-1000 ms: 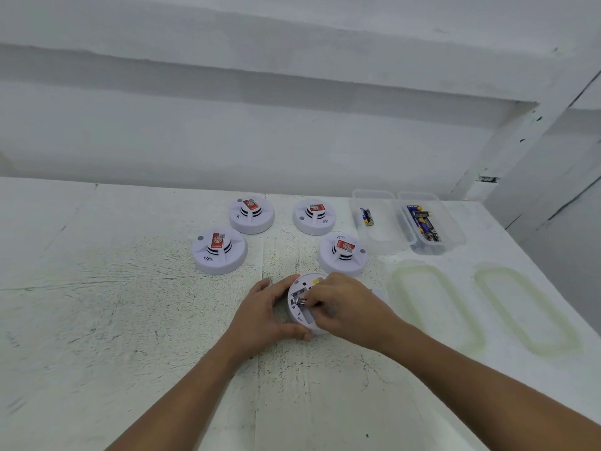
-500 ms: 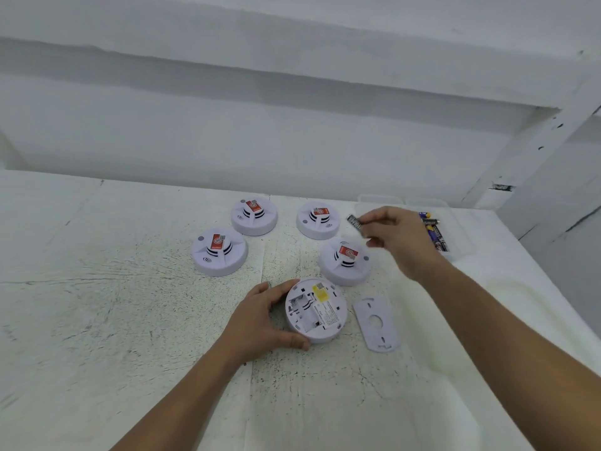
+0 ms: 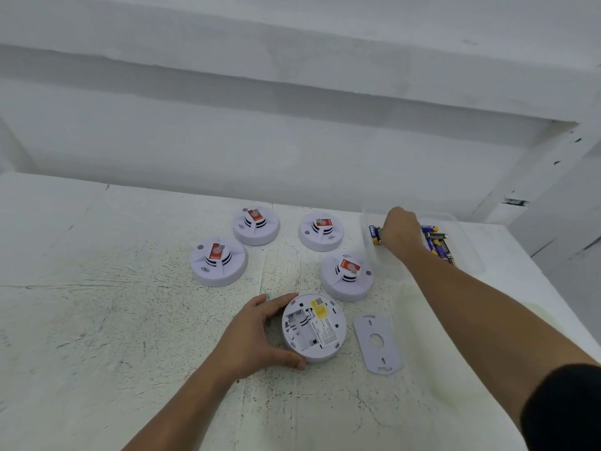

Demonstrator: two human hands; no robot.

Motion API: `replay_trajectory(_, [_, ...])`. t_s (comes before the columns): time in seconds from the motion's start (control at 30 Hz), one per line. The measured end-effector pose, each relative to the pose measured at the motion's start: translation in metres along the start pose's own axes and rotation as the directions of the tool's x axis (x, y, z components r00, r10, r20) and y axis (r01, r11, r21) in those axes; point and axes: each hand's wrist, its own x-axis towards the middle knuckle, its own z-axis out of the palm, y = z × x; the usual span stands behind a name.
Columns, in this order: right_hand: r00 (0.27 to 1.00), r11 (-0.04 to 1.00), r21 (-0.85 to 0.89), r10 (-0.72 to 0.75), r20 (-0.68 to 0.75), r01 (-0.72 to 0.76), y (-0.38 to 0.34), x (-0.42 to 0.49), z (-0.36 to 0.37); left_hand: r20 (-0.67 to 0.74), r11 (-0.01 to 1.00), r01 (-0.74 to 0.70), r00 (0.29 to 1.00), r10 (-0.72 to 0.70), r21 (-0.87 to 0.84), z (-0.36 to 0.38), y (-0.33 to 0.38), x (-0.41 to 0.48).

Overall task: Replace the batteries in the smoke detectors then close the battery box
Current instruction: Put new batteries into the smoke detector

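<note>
An overturned white smoke detector lies near me with its battery bay open and bare. My left hand grips its left rim between thumb and fingers. My right hand reaches into the left compartment of the clear battery box at the back right. Its fingers point down and are hidden behind the back of the hand. Two batteries lie against its left edge; whether it still holds one I cannot tell. More batteries lie in the right compartment.
Several other smoke detectors stand face up behind the open one, such as the ones at left and right. A white mounting plate lies right of the open detector. A white wall runs along the table's far edge.
My right hand pulled a battery out of the overturned detector, carried it back and to the right, and has now gone down into the box's left compartment. My left hand stayed on the detector.
</note>
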Motion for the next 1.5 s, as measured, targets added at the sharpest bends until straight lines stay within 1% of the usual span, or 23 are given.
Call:
replay_trajectory(0.13, [1.000,0.999,0.037,0.016,0.009,-0.016,0.004,0.007,0.010,0.003,1.000,0.017,1.000,-0.017,-0.006,-0.002,0.004,-0.001])
replay_trajectory(0.4, [1.000,1.000,0.023,-0.014,0.015,0.014,0.007,0.008,0.015,0.005,1.000,-0.010,1.000,0.010,0.017,-0.001,0.002,0.000])
replay_trajectory(0.47, [0.999,0.999,0.039,-0.033,-0.002,0.033,0.006,0.009,0.011,0.002,1.000,-0.014,1.000,0.014,0.017,-0.001,0.002,0.000])
replay_trajectory(0.53, [0.994,0.991,0.092,-0.086,-0.071,0.092,0.006,0.012,0.004,0.003,1.000,-0.005,1.000,0.005,0.008,-0.001,0.003,0.000])
replay_trajectory(0.63, [0.956,0.966,0.158,-0.160,-0.248,0.203,0.013,0.019,-0.014,-0.004,1.000,-0.002,1.000,0.002,-0.006,-0.001,0.002,0.000])
replay_trajectory(0.7, [0.930,0.965,0.164,-0.143,-0.338,0.207,0.026,0.027,-0.026,-0.003,1.000,-0.001,1.000,0.001,-0.008,-0.001,0.003,-0.001])
replay_trajectory(0.73, [0.931,0.971,0.155,-0.118,-0.346,0.181,0.034,0.029,-0.031,-0.001,1.000,-0.002,1.000,0.002,-0.007,-0.001,0.003,-0.001])
replay_trajectory(0.8, [0.958,0.989,0.111,-0.062,-0.281,0.096,0.052,0.033,-0.038,-0.004,1.000,-0.008,1.000,0.008,-0.009,-0.001,0.003,-0.001])
replay_trajectory(0.9, [0.996,1.000,-0.020,0.018,-0.085,-0.020,0.075,0.035,-0.038,-0.010,1.000,0.002,1.000,-0.002,-0.030,-0.001,0.003,-0.002])
replay_trajectory(1.0, [0.997,0.985,-0.168,0.059,0.045,-0.051,0.085,0.033,-0.034,-0.008,0.999,0.014,1.000,-0.015,-0.034,0.000,0.004,-0.002])
replay_trajectory(1.07, [0.997,0.975,-0.221,0.047,0.066,-0.031,0.089,0.033,-0.029,-0.010,0.999,0.026,1.000,-0.027,-0.034,0.000,0.004,-0.002])
replay_trajectory(1.2, [0.999,0.964,-0.264,-0.028,0.038,0.037,0.094,0.037,-0.021,-0.016,0.999,0.022,1.000,-0.023,-0.035,0.002,0.004,0.000])
replay_trajectory(1.33, [0.998,0.952,-0.304,-0.034,0.048,0.047,0.096,0.038,-0.017,-0.020,0.999,0.025,0.999,-0.026,-0.046,0.001,0.005,-0.002])
replay_trajectory(1.43, [0.998,0.963,-0.271,0.014,0.055,0.002,0.098,0.040,-0.017,-0.022,0.999,0.017,1.000,-0.018,-0.037,0.002,0.004,0.000])
replay_trajectory(1.5, [0.996,0.982,-0.182,0.056,0.062,-0.044,0.100,0.041,-0.021,-0.026,0.999,0.012,1.000,-0.013,-0.039,0.002,0.002,0.000])
